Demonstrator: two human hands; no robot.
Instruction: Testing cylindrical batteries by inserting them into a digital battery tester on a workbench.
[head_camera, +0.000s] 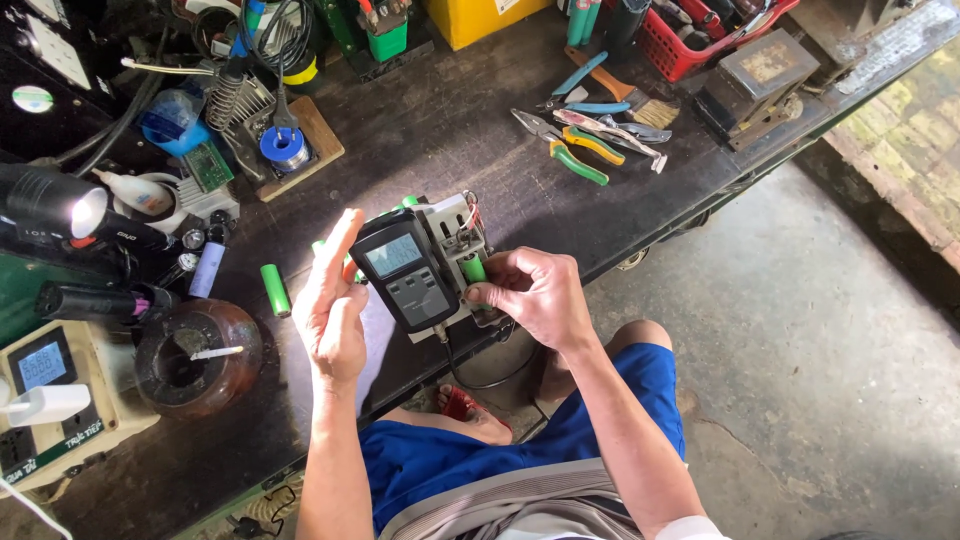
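Head view, looking down at dark workbench (480, 130).

Centre of frame: black handheld meter (408, 270) with grey screen, sitting on a white cell holder (455, 225). Red wire at holder's 12 o'clock end.

Right hand (535, 295) at 3 o'clock of meter. Fingers pinched closed on a green cylindrical cell (473, 269), pressing it into the holder slot just beside the meter's right edge. Cell upright in frame, top half visible, lower end hidden by fingertips.

Left hand (333, 300) at 9 o'clock of meter. Palm open, fingers straight and pointing to 1 o'clock, gripping nothing. Fingertips near meter's top-left corner; contact unclear.

More green cells partly hidden behind left hand and at meter's 11 o'clock. One loose green cell (274, 289) flat on bench at 9 o'clock of left hand, apart from it. Pale lilac cell (208, 268) further at 9 o'clock.

Bench, 12 to 1 o'clock: pliers with green-yellow handles (565, 150), cutters with blue handles (585, 90), small brush (640, 105), red basket (690, 45).

10 to 11 o'clock: solder spool (281, 146) on wooden board, blue-capped; white glue bottle (135, 193); lit torch (50, 205).

8 o'clock: round brown pot (198, 357), power strip with small display (45, 390).

Blue shorts (520, 450) at 6 o'clock, concrete floor (820, 350) at 4 o'clock.
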